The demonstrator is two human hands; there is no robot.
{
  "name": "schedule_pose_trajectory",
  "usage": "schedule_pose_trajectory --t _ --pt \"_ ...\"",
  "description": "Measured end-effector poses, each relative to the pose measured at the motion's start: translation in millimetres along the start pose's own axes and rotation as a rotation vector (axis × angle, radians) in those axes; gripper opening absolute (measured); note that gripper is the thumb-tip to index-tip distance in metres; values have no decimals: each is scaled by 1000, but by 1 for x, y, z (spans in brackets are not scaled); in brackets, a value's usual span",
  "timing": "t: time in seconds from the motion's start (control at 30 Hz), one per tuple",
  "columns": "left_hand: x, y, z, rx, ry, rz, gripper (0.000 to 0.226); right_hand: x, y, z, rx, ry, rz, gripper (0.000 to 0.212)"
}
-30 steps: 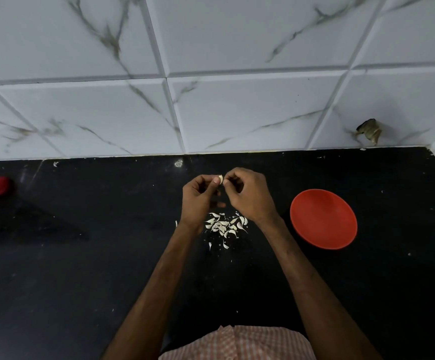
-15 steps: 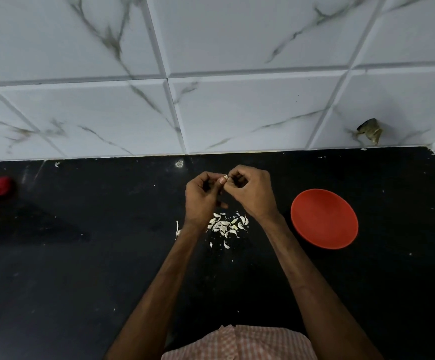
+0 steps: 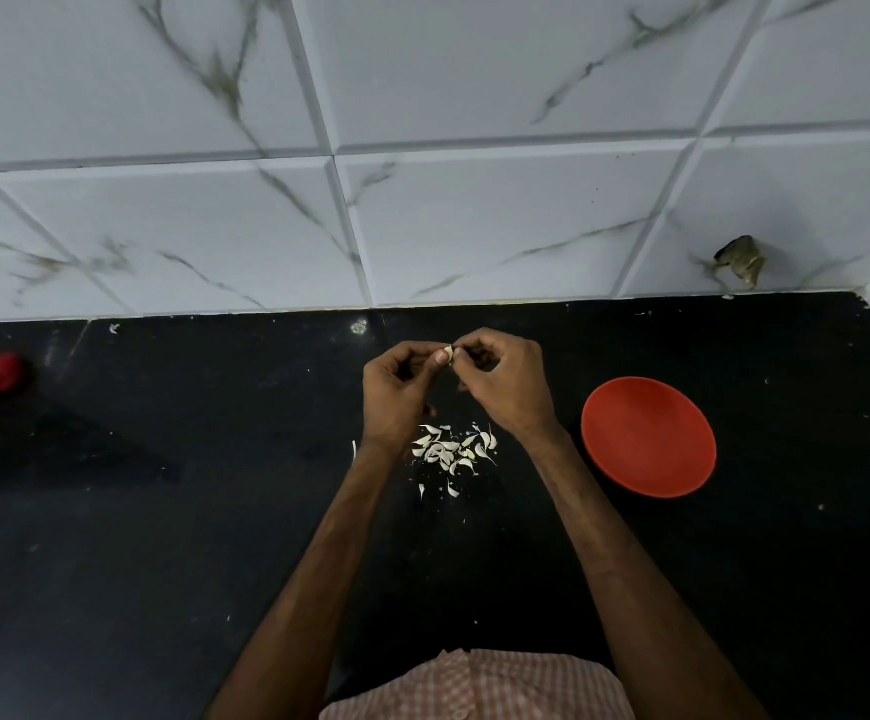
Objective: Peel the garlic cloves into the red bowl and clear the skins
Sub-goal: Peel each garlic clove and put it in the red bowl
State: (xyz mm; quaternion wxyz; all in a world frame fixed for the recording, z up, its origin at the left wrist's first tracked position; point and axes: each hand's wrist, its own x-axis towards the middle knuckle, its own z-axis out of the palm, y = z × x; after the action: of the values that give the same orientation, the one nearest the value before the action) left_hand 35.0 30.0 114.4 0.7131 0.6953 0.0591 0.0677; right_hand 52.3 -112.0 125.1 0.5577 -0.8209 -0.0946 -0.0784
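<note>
- Head view: the garlic clove was held above the black counter, well to the left of the red bowl and slightly farther back than it.
- The left hand gripped the clove between thumb and curled fingers. The right hand, fingers also curled, pinched the clove's other side, probably at a flap of skin (too small to be sure).
- A heap of pale garlic pieces lay on the counter left of the bowl, under the wrists. Whether they were skins or cloves could not be told.
- No cloves could be made out inside the bowl, so the task looked far from done.
- The step in hand seemed to be stripping the skin. It would go best with the left hand holding firm without bruising the clove, and the right catching the skin at one end and drawing it lengthwise.
- It would help to work over the heap left of the bowl — loose skin would then fall there, not into the bowl.
</note>
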Motion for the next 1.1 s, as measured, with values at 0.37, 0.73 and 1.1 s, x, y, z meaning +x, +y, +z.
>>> schedule_pose_trajectory --t 0.37,0.73,1.1 --pt "3 -7 -3 283 11 235 7 0 -1 1 -7 6 -4 5" --pt "2 -5 -2 267 24 248 9 -1 -3 2 40 18 13 5" --pt "-6 2 4 -137 -5 -24 14 -3 -6 14 355 54 213 7"
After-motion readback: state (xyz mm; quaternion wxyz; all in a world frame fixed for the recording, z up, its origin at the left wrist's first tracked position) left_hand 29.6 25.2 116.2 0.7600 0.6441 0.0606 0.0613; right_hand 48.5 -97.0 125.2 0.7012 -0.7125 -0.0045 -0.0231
